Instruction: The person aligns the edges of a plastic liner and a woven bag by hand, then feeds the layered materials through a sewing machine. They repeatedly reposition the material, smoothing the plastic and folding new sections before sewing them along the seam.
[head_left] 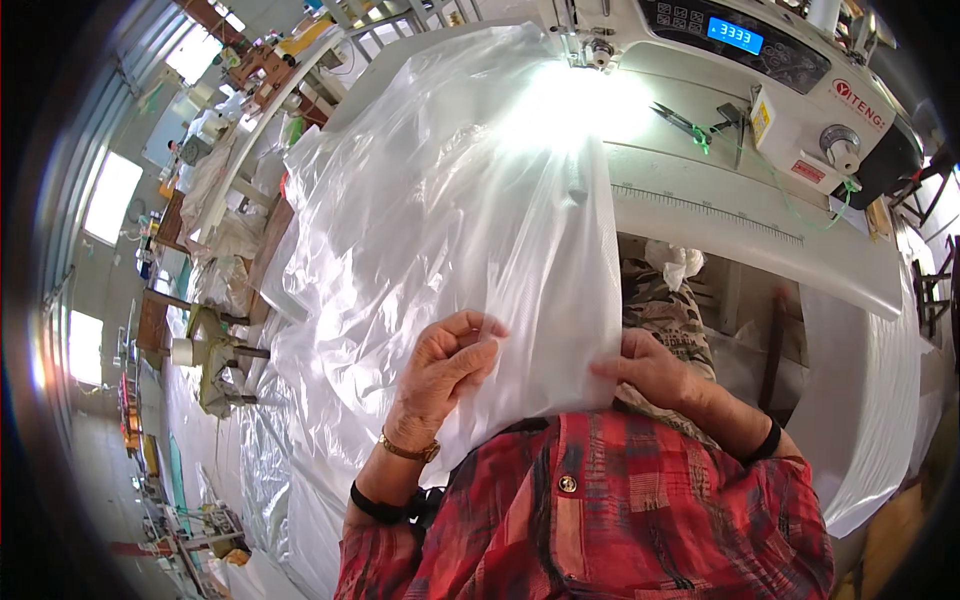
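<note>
A large sheet of clear plastic film [390, 220] spreads from under the sewing machine's needle area [597, 60] down to my lap. My left hand [455, 365] pinches a fold of it between thumb and curled fingers. At the sheet's right edge, my right hand [645, 367] grips the film, its fingertips partly behind the plastic. Between the two hands the film hangs in lengthwise folds toward the machine. A bright lamp glare washes out the spot where the film meets the needle, so the stitching there is hidden.
Thread snips [680, 122] lie on the machine bed, with green thread beside them. A ruler scale [710, 212] runs along the table's near edge. White sheeting [860, 400] hangs at the right. Other machines [262, 68] and a cone of thread [182, 352] stand at the left.
</note>
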